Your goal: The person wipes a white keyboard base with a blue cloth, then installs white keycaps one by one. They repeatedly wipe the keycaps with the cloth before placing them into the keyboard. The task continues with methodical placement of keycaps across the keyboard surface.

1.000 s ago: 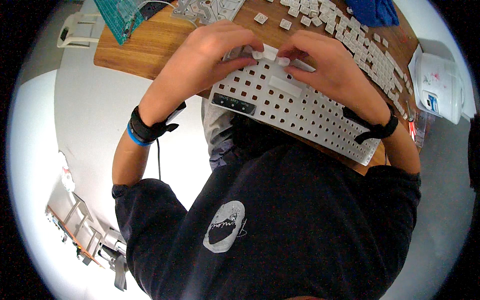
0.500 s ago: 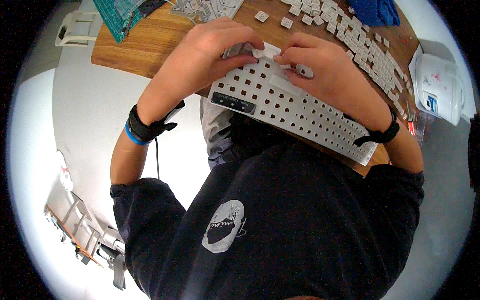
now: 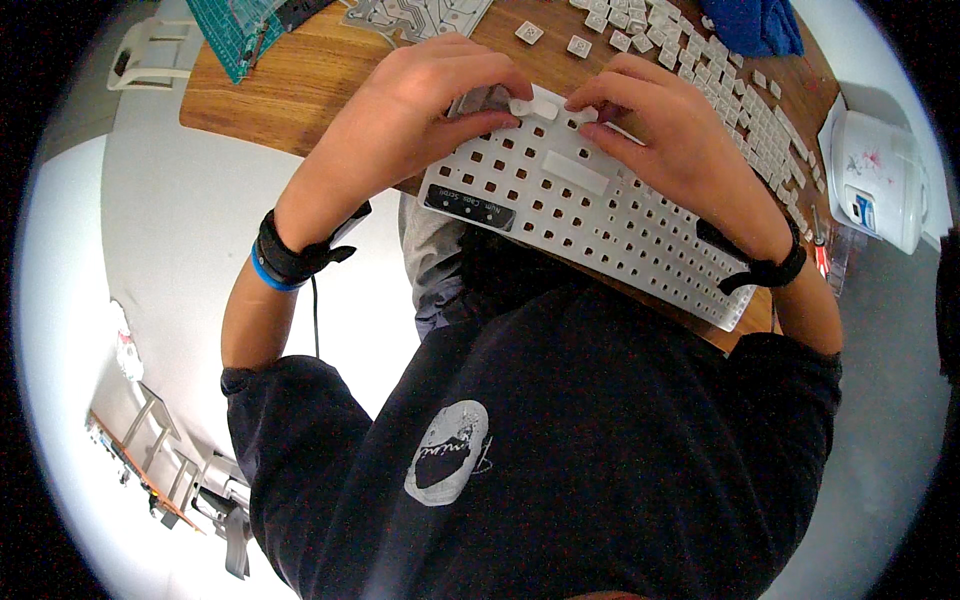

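Wooden surface; at its near edge sits a white keyboard frame. Left hand pinches a white bar there; right hand, thumb and forefinger nearly together, grips a small white piece.

Under the left hand and right hand, the keyboard frame looks of smooth, pale plastic, the tabletop beyond them is of grained wood, and past the right hand lie matt plastic keycaps and soft-looking cloth.
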{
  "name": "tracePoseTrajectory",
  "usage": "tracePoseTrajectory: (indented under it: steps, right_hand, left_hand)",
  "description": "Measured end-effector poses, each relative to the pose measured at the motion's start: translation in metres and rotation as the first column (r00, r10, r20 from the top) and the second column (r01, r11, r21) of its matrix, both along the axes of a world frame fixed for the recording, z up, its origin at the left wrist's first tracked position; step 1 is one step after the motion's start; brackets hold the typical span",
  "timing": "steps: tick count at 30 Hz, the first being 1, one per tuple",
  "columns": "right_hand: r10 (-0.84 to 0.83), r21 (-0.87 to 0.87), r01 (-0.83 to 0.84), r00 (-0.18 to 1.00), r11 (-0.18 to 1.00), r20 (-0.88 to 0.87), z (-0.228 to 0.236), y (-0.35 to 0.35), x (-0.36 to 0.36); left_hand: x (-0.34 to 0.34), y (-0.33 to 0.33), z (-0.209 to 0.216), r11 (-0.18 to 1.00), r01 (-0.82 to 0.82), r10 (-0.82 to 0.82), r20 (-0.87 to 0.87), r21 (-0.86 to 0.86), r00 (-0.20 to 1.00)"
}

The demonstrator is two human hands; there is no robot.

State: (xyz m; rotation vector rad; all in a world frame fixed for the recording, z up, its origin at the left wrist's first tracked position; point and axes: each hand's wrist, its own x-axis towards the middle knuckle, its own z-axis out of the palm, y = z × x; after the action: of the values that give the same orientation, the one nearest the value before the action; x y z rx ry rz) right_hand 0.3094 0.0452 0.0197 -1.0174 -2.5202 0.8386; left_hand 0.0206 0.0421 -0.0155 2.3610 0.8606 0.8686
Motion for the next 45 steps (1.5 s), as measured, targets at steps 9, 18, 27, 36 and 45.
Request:
tracePoseTrajectory:
  steps: [9,18,27,36,45]
  right_hand:
    - [0.016,-0.034,-0.017,1.0,0.999,-0.009,-0.004,0.006,0.004]
    - [0.108,0.083,-0.105,0.994,0.991,-0.034,-0.006,0.007,0.003]
    - [0.034,0.106,-0.029,0.999,0.994,-0.042,-0.007,0.002,-0.001]
    - [0.051,0.082,-0.053,0.998,0.995,0.027,-0.003,-0.001,-0.004]
    - [0.066,0.129,-0.085,0.987,0.988,0.147,0.002,-0.004,-0.013]
  left_hand:
    - [-0.002,0.001,0.0,0.999,0.001,-0.002,-0.02,-0.037,1.0]
    - [-0.002,0.0,-0.001,0.999,-0.003,0.002,-0.03,-0.04,1.0]
    - [-0.003,-0.001,0.0,0.999,-0.011,0.01,-0.027,-0.053,1.0]
    - [-0.003,0.0,-0.004,0.999,-0.013,0.012,-0.025,-0.035,1.0]
    - [-0.003,0.0,-0.005,0.998,-0.014,0.012,-0.021,-0.065,1.0]
